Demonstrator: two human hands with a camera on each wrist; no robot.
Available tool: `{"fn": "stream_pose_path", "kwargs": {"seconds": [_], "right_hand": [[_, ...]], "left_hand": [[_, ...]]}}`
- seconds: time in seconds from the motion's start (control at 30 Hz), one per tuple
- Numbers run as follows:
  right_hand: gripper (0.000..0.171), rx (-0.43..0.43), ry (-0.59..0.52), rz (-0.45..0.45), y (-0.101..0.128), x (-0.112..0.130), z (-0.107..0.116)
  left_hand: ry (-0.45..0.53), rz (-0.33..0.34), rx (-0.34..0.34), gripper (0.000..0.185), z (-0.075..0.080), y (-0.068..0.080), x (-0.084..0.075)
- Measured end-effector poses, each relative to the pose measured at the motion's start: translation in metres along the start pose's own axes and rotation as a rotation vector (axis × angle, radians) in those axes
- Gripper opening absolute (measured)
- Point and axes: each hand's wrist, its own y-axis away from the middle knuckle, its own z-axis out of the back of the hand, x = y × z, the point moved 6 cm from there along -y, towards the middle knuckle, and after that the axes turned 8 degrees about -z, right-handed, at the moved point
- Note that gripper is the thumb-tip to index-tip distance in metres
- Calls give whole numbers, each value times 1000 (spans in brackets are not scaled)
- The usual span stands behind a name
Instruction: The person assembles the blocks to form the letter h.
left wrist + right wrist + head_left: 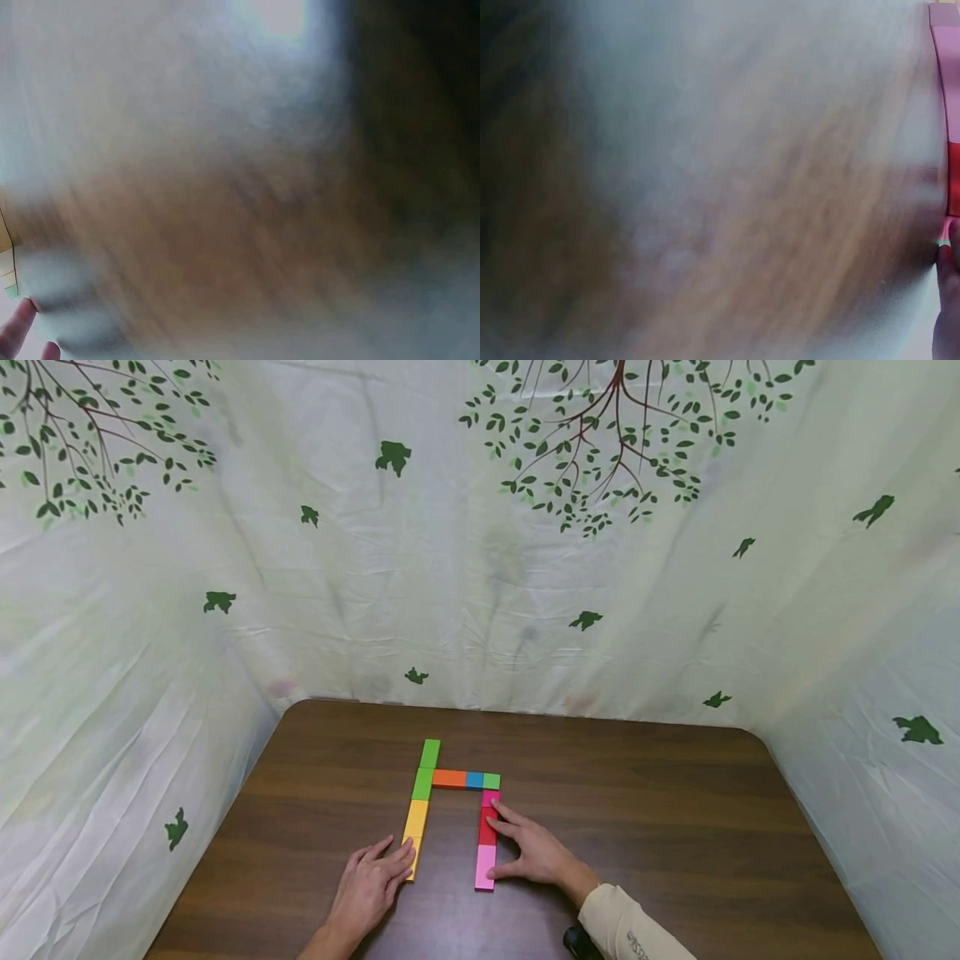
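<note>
Blocks of several colours are laid flat on the brown table (675,827) in an arch shape, near its middle. Nearest, the left hand (371,885) is rested on the table with fingers straight and slightly spread, their tips touching the near end of the yellow block (415,839). The right hand (534,852) is laid beside the right column, fingers spread and straight against the pink block (485,867) and the red block (487,827). Farther back, two green blocks (426,768) continue the left column, and an orange block (449,778), a blue block (474,780) and a small green block (491,781) form the crossbar. Behind the table a leaf-printed cloth (480,568) is hung. Both wrist views are blurred.
</note>
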Motion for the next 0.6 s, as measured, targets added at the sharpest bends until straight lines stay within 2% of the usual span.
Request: {"fn": "stream_pose_path", "kwargs": {"seconds": [0.27, 0.6], "right_hand": [[93, -27, -9, 17, 2, 3, 1], [93, -37, -4, -29, 1, 7, 2]], "left_hand": [[1, 15, 20, 34, -1, 0, 0], [-6, -1, -10, 34, 0, 0, -1]]}}
